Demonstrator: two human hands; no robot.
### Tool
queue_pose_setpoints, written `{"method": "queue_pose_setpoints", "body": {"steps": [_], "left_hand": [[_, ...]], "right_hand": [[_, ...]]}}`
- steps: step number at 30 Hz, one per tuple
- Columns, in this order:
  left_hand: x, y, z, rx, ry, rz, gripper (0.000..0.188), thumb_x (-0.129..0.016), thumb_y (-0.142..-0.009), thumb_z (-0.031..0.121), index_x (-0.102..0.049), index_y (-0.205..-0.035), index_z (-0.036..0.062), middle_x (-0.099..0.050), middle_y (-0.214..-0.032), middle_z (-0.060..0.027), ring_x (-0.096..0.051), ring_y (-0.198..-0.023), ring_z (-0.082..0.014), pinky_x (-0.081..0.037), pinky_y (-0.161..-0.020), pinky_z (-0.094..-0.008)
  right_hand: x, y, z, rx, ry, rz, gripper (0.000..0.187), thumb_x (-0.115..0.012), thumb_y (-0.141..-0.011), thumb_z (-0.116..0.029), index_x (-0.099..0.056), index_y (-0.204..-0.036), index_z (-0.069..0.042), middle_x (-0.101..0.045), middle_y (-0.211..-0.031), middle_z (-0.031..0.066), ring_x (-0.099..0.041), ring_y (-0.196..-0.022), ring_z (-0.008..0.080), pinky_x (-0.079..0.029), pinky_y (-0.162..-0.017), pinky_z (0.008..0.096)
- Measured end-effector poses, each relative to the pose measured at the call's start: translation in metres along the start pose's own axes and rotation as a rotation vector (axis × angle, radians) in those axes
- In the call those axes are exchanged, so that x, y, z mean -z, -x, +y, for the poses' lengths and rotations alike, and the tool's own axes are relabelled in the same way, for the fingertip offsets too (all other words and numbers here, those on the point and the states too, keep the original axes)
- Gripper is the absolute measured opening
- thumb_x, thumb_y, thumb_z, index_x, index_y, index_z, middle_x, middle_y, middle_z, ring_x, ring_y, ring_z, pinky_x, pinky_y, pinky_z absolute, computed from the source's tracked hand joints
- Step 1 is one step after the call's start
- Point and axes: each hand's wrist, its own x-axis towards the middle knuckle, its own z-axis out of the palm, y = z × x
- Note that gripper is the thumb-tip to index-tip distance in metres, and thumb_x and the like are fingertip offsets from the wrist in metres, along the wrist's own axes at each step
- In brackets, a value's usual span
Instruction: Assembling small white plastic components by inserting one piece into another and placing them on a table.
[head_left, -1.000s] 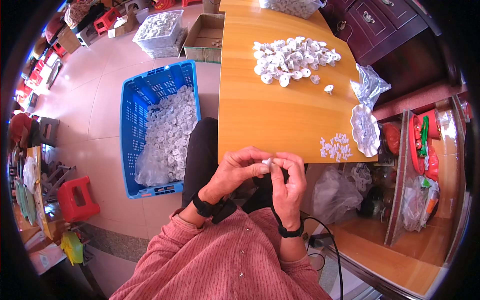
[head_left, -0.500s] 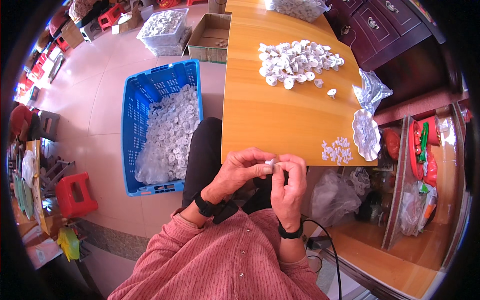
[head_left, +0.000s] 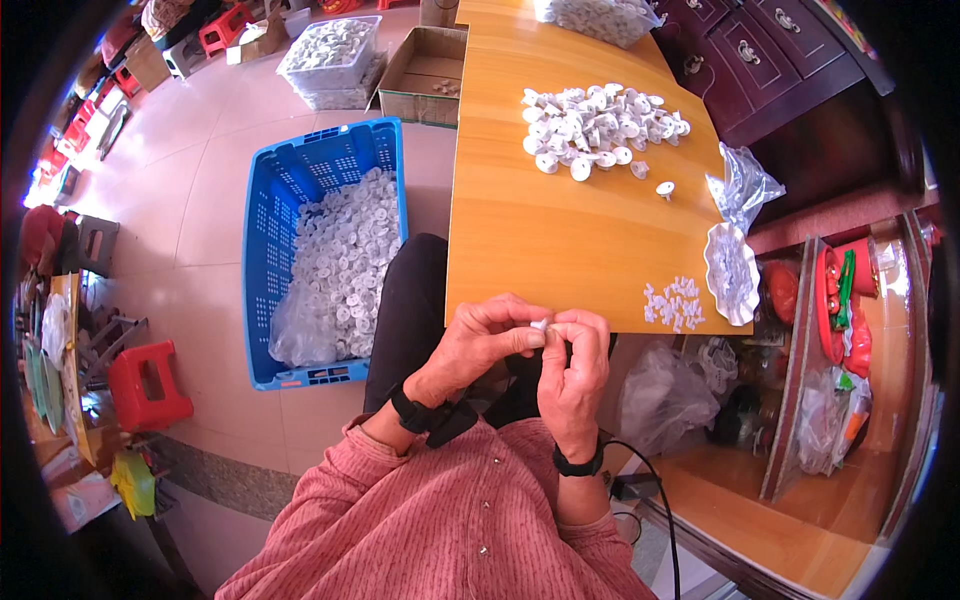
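Just off the front edge of the wooden table point(head_left: 540, 235), my two hands meet fingertip to fingertip. A small white plastic piece point(head_left: 540, 325) is pinched between thumb and fingers of my left hand point(head_left: 483, 340). My right hand point(head_left: 575, 370) is closed at the same piece, its thumb and index finger pressed together there; the fingers cover most of it. Tiny white plastic parts point(head_left: 675, 303) lie loose near the table's front right corner. Farther back is a heap of white disc-headed plastic pieces point(head_left: 600, 125), with a single disc piece point(head_left: 665, 188) apart from it.
Left of my knee stands a blue crate point(head_left: 250, 250) holding many clear discs. A scalloped white dish point(head_left: 722, 300) and a plastic bag point(head_left: 745, 190) sit along the table's right edge. A red stool point(head_left: 150, 385), a cardboard box point(head_left: 420, 105) and a clear tub point(head_left: 330, 50) are on the floor.
My hands stay pinched together on the small piece, with hardly any motion. The whole view has shifted very slightly.
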Motion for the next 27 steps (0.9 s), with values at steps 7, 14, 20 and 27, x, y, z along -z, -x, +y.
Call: {"method": "queue_pose_setpoints", "body": {"steps": [7,14,20,27], "left_hand": [[0.001,0.0,0.003,0.022,0.115,0.052,0.021,-0.071,-0.094,0.008,-0.073,-0.114,0.0011,-0.071,-0.102,-0.004,-0.063,-0.084,-0.0094,-0.054,-0.076,-0.024],[0.001,0.003,0.005,0.026,0.232,0.059,0.022,-0.072,-0.094,0.008,-0.072,-0.114,0.0007,-0.071,-0.101,-0.0039,-0.063,-0.081,-0.0093,-0.054,-0.074,-0.0235],[0.007,0.011,0.012,-0.01,0.177,0.055,0.025,-0.073,-0.093,0.008,-0.072,-0.117,0.0005,-0.072,-0.099,-0.0031,-0.065,-0.083,-0.0087,-0.054,-0.075,-0.0237],[0.031,0.018,0.052,-0.071,-0.003,0.399,0.027,-0.07,-0.095,0.013,-0.07,-0.118,-0.0018,-0.072,-0.099,-0.004,-0.065,-0.083,-0.009,-0.053,-0.075,-0.0228]], "right_hand": [[0.0,-0.001,-0.004,-0.141,-0.21,0.03,0.007,-0.065,-0.093,-0.002,-0.059,-0.094,0.0,-0.062,-0.101,0.015,-0.061,-0.094,0.0292,-0.05,-0.085,0.0384],[-0.002,-0.004,-0.007,-0.18,-0.241,0.031,0.008,-0.066,-0.093,-0.002,-0.059,-0.092,0.0,-0.063,-0.1,0.0138,-0.061,-0.095,0.027,-0.049,-0.085,0.0375],[-0.007,-0.004,-0.013,-0.154,-0.225,-0.009,0.007,-0.066,-0.092,-0.001,-0.059,-0.092,0.001,-0.062,-0.099,0.0136,-0.061,-0.093,0.0268,-0.05,-0.085,0.0372],[-0.009,0.006,0.001,-0.236,-0.246,-0.012,0.008,-0.066,-0.093,-0.001,-0.059,-0.091,0.001,-0.063,-0.101,0.0132,-0.062,-0.094,0.0258,-0.05,-0.087,0.0362]]}}
